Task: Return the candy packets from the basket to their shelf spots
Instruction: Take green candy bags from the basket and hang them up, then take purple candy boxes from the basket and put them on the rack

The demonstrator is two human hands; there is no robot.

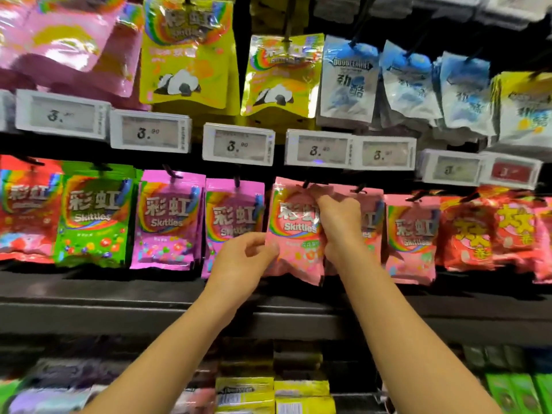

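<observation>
A pink Skittles packet [294, 231] hangs at a peg hook [306, 184] in the middle row of the candy shelf. My left hand [245, 258] pinches the packet's lower left edge. My right hand [339, 222] grips its right side, with the fingers reaching up toward the top by the hook. More pink packets [410, 237] hang just to the right, partly hidden behind my right hand. The basket is out of view.
Purple packets [168, 219], green [94, 215] and red ones [27, 209] hang to the left, orange-red packets [490, 231] to the right. Yellow panda packets [280, 76] and white-blue gum bags [348, 82] hang above. Price tags [239, 144] line the rail. A dark shelf ledge [149, 306] runs below.
</observation>
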